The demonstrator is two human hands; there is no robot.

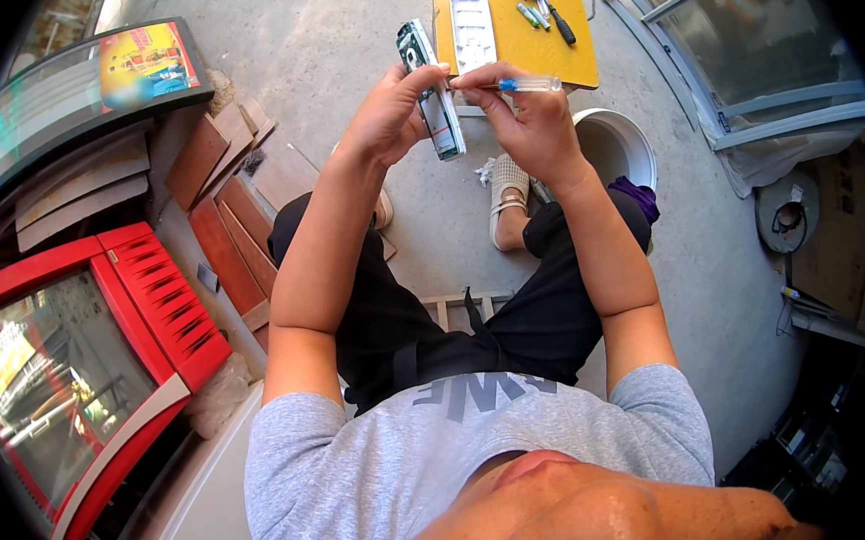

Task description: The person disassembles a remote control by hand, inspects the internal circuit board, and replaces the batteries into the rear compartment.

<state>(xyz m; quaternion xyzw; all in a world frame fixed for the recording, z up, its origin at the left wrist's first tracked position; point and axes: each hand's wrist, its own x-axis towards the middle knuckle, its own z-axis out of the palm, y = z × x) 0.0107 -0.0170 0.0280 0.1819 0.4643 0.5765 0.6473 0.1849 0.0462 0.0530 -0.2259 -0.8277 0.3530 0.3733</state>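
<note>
Gripping a slim unit (441,127) with a bared green circuit board, the left hand (390,117) closes on its left side at upper middle of the frame. The right hand (535,127) pinches a clear-handled screwdriver (538,84), its shaft pointing left toward the unit's right edge; whether the tip touches is hard to tell. Near the unit's upper end runs the left edge of a yellow table (550,56), with a white cover (473,28) lying along it. Concrete floor (316,37) stretches toward upper left; a white bucket's rim (651,149) sits beside the right forearm.
</note>
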